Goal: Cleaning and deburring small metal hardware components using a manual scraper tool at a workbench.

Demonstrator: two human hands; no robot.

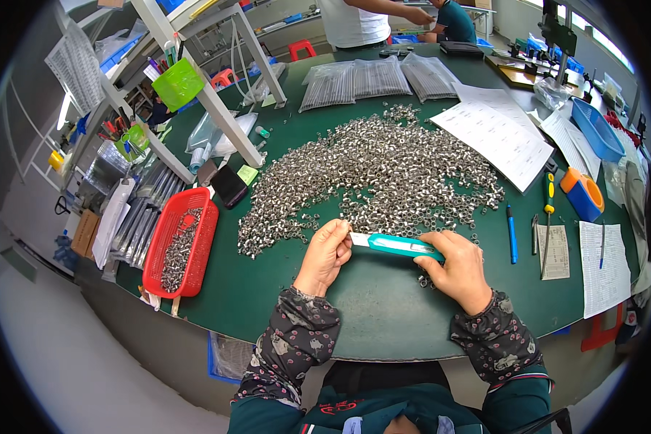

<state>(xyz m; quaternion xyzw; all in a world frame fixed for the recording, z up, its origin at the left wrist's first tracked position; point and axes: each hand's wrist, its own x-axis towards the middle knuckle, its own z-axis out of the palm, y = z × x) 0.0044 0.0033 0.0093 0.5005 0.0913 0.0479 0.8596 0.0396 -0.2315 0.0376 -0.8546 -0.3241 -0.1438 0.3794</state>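
Here both hands, left hand (pixel 326 253) and right hand (pixel 456 268), grip a teal tool (pixel 396 246) near the table edge (pixel 383 354).

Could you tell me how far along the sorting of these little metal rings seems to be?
Done: some rings already lie in the red basket. In hand: the left hand and right hand hold a teal tool at its two ends. Left: the big pile of metal rings across the green table, so most remains.
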